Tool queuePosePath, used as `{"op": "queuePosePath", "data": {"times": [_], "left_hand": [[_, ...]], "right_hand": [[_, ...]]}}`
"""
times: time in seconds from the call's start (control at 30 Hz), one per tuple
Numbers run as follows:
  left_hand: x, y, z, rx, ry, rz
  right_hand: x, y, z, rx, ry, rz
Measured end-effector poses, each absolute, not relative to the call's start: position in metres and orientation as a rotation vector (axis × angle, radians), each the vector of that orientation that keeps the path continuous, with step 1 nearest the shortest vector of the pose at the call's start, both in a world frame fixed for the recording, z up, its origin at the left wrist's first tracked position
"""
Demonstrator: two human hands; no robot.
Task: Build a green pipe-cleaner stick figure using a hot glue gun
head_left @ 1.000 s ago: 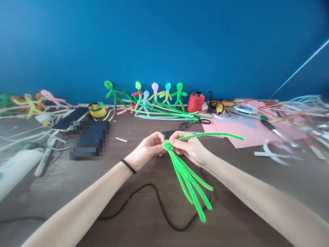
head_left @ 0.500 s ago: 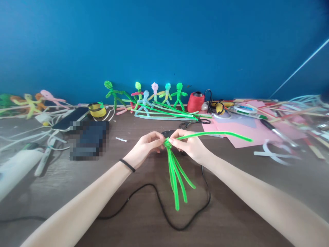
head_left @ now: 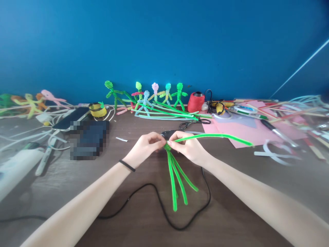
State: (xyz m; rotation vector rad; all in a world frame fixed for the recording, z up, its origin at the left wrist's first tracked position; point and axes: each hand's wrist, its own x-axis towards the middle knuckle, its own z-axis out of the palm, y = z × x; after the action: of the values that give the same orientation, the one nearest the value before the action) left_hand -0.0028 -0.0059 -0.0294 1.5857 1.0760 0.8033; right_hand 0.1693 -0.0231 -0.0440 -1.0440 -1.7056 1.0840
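Note:
Between my hands is a bundle of green pipe cleaners (head_left: 173, 175), wound together at the top, with several loose ends hanging down and fanning out. My left hand (head_left: 150, 144) pinches the wound top from the left, thumb and forefinger together. From the right, my right hand (head_left: 189, 147) pinches at the same spot, on a long green strand (head_left: 213, 135) that stretches away to the right over the pink paper. The wound part is mostly hidden by my fingertips. Behind my hands lies a dark object (head_left: 169, 133), partly covered by them.
A black cord (head_left: 156, 192) curves over the table below the bundle. Scissors (head_left: 195, 122), loose pipe cleaners (head_left: 167, 115) and pipe-cleaner figures (head_left: 179, 94) are at the back. Left lie a dark blurred-out phone-like object (head_left: 91, 139) and a marker (head_left: 46, 157); right, pink paper (head_left: 241, 133).
My fingers have closed in over the wound top, so less of it shows. The hanging ends have swung slightly, and the long strand's outer end sits a little lower.

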Motion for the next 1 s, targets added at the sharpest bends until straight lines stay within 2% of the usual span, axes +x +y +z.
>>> {"op": "queuePosePath", "data": {"times": [0.5,1.0], "left_hand": [[-0.0019,-0.0082,-0.0260,1.734,1.144,0.818],[-0.0028,-0.0087,-0.0243,1.592,1.157,0.774]], "right_hand": [[0.1665,-0.0240,-0.0414,-1.144,-1.619,1.179],[0.1668,-0.0243,-0.0413,-1.068,-1.552,1.266]]}}
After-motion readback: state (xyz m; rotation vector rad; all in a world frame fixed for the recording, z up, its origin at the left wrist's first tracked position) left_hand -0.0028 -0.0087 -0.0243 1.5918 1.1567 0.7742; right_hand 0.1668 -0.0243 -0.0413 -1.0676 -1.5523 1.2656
